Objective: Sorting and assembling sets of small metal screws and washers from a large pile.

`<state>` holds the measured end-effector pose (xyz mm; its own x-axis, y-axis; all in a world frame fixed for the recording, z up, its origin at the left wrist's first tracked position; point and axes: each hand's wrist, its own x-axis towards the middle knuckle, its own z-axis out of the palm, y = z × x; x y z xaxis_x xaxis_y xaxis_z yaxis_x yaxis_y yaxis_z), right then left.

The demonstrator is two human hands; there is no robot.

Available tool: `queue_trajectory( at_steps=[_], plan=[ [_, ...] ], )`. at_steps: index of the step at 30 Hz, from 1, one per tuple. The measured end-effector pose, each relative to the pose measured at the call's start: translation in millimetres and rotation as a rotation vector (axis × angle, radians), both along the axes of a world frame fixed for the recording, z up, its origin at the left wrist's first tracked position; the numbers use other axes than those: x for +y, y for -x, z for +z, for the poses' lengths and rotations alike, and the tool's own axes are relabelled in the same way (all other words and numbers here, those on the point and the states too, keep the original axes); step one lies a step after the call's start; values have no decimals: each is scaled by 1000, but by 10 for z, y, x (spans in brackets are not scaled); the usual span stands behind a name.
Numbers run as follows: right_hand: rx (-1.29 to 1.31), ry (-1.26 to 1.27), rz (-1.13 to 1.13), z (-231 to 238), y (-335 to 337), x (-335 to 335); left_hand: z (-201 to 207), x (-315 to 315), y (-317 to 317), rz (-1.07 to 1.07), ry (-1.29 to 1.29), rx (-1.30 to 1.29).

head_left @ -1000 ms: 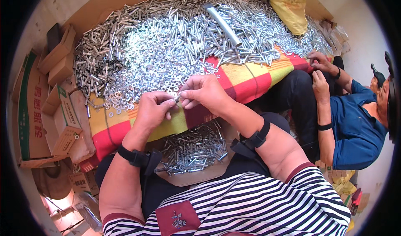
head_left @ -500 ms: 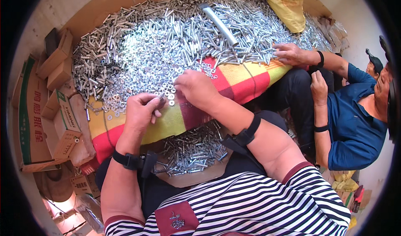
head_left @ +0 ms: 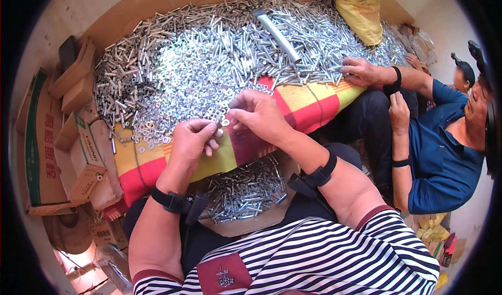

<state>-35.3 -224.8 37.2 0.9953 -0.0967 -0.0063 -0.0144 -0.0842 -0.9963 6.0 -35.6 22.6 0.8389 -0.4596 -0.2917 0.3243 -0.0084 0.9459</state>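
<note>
My left hand (head_left: 194, 141) is closed in a pinch above the edge of the checked cloth (head_left: 209, 164). A small dark metal piece (head_left: 218, 124) shows at its fingertips, too small to name surely. Close by on the right, my right hand (head_left: 259, 114) has its thumb and fingers drawn together. A shiny washer (head_left: 225, 122) shows at its fingertips, facing the left hand. Just beyond both hands spreads a heap of loose washers (head_left: 183, 83), which merges into metal sleeves and bolts (head_left: 230, 47).
A metal tube (head_left: 278, 36) lies on the heap, near a yellow sack (head_left: 361, 13). Below the cloth stands a carton of bolts (head_left: 246, 190). Cardboard boxes (head_left: 78, 154) line the left. At right, a co-worker's hand (head_left: 361, 71) rests at the heap's edge.
My left hand has moved right and closer to my right hand. My right hand has lifted off the washers and drawn back slightly, with a washer now showing at its fingertips.
</note>
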Motion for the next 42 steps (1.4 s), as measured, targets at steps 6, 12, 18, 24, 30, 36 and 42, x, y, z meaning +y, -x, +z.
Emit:
queue_trajectory(
  at_steps=[6,12,18,24,30,36,42],
  plan=[
    [-7,-21,149,-24,1,31,24,-11,45,-47,-41,14],
    [-503,324,84,-101,36,63,68,96,-50,-155,163,352],
    [-17,50,136,50,34,123,140,121,-73,-190,48,223],
    [-35,435,103,-43,-133,125,217,-24,117,-34,-108,-121],
    [-226,-178,10,74,-11,342,136,-81,225,-109,61,-82],
    [-606,351,-58,238,219,458,29,97,-85,251,76,-134],
    [-47,225,273,296,67,133,192,139,202,-22,-62,-298]
  ],
)
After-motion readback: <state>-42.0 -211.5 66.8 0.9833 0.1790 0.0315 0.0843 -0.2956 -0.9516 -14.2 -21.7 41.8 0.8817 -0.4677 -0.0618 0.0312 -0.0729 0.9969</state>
